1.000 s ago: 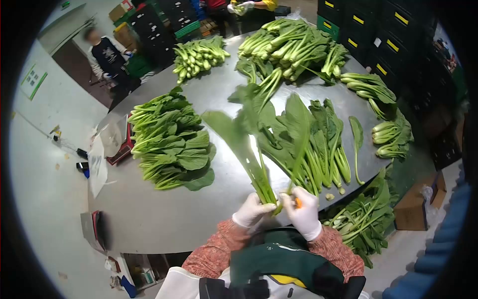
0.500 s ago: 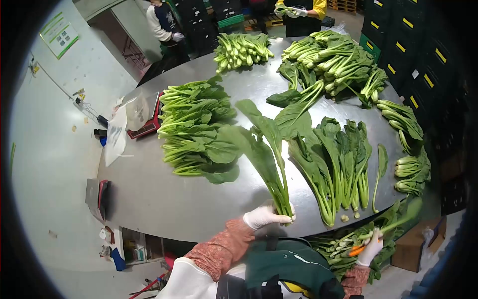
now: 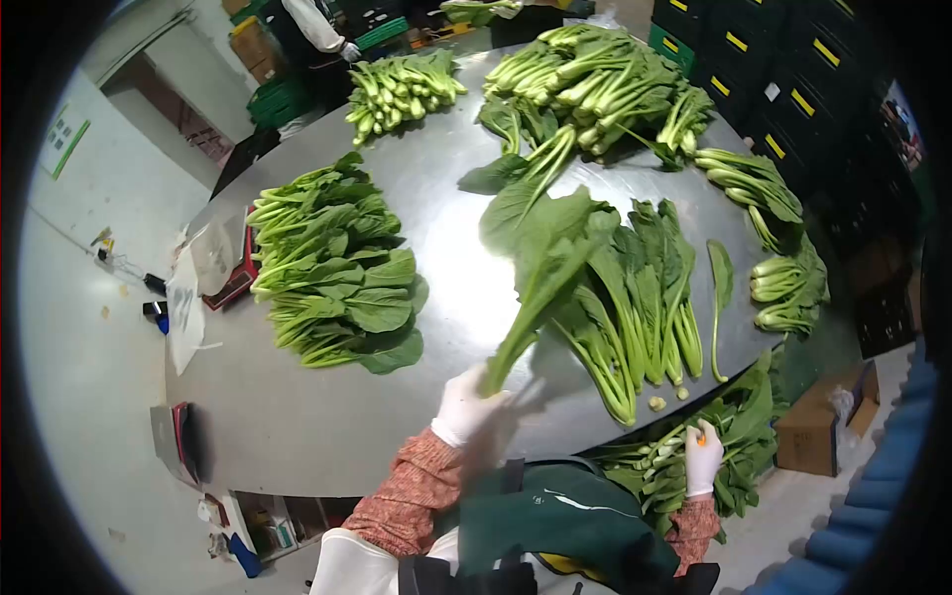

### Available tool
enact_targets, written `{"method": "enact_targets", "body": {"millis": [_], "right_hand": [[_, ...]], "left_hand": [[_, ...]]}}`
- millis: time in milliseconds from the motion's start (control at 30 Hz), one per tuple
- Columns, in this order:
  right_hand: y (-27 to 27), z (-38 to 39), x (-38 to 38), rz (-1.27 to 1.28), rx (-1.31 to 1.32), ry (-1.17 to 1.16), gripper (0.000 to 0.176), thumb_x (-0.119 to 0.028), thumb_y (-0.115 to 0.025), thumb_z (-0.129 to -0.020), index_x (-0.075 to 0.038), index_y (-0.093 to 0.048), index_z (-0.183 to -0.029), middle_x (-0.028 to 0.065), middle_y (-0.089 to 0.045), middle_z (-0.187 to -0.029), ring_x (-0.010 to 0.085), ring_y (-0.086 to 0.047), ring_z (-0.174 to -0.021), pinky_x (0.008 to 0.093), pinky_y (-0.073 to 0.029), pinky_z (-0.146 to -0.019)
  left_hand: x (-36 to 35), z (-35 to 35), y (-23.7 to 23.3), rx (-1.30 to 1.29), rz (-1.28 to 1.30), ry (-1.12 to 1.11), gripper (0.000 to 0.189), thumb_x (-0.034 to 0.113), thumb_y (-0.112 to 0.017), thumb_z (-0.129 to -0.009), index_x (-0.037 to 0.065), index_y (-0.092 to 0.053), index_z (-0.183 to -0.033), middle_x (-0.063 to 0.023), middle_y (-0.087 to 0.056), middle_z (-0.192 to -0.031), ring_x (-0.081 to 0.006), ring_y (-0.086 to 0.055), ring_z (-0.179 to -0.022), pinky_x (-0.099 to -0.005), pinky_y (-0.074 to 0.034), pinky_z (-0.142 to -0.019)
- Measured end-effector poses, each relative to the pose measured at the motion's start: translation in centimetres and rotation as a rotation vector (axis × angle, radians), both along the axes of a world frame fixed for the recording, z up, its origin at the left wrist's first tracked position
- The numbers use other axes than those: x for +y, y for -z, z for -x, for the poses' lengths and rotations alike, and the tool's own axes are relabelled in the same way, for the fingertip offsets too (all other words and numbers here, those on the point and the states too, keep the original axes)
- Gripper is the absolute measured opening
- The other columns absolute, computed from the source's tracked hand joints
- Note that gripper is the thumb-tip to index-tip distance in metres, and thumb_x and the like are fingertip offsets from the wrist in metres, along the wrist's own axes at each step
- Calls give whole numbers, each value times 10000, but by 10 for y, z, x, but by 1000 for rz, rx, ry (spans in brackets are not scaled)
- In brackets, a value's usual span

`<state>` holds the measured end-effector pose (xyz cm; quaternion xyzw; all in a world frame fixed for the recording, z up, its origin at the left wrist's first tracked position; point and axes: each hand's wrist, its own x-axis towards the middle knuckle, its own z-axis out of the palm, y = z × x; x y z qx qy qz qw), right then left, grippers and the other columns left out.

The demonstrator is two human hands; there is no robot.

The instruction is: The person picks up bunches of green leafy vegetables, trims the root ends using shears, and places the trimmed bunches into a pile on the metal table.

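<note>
My left hand (image 3: 471,405), in a white glove, is closed around the stem ends of a small bunch of leafy greens (image 3: 545,278). Its broad leaves point up and away over the table, partly blurred. Low on the right, my gloved right hand (image 3: 703,458) is closed on an orange-handled tool (image 3: 701,439); only a bit of orange shows and the blade is hidden. Beneath that hand is a heap of loose leaves and stalks (image 3: 749,421) below the table edge. Several trimmed greens (image 3: 645,288) lie in a row to the right of the held bunch.
On the steel table (image 3: 327,426) are a stacked row of greens (image 3: 337,263) at left, a pile (image 3: 605,84) at the back and smaller bunches (image 3: 788,283) at right. A red scale (image 3: 236,273) stands left. A cardboard box (image 3: 818,426) sits right; a co-worker's arm (image 3: 322,25) shows behind.
The whole view has shifted, with table contents appearing further left and higher. My left hand's bunch now leans right instead of left. A blurred green leaf beside my right hand is gone from there.
</note>
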<state>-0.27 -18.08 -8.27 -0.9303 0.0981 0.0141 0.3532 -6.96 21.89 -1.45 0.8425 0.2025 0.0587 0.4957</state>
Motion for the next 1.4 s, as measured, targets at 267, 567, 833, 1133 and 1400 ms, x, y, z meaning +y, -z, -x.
{"method": "enact_targets", "body": {"millis": [267,567,833,1133,1400], "right_hand": [[5,1,8,-93,-45,-49,286,-103,-634,-853,54,-615,-1091,126,-686,-823,159,-634,-728,281,-496,-699],[-60,-11,44,-715,223,11,358,-127,-636,-890,47,-557,-1193,62,-680,-838,44,-521,-552,178,-405,-449],[-143,-37,126,-900,71,-296,524,-203,-680,-884,49,-484,-1299,23,-633,-721,24,-486,-499,164,-370,-454],[-143,-29,119,-995,42,-100,206,-123,-612,-916,44,-616,-1036,110,-657,-702,63,-475,-455,204,-378,-450],[-143,-18,65,-991,-152,119,175,-111,-547,-944,35,-566,-1038,78,-601,-686,57,-434,-450,202,-376,-458]], "left_hand": [[16,10,19,59,-353,-14,308,140,-720,-715,37,-571,-964,-157,-612,-888,-350,-604,-847,-407,-490,-744],[15,9,30,-60,-590,19,322,105,-733,-701,45,-553,-961,-140,-596,-878,-342,-585,-842,-416,-483,-723],[-9,3,27,-90,-577,135,311,32,-681,-683,48,-534,-957,-136,-579,-894,-340,-577,-864,-427,-487,-725],[-19,5,15,82,544,163,435,71,-739,-771,34,-537,-1155,-5,-599,-928,-76,-571,-815,-224,-467,-672],[-27,-3,1,199,1016,156,420,44,-701,-816,16,-509,-1188,-12,-578,-958,-66,-557,-803,-205,-452,-608]]}}
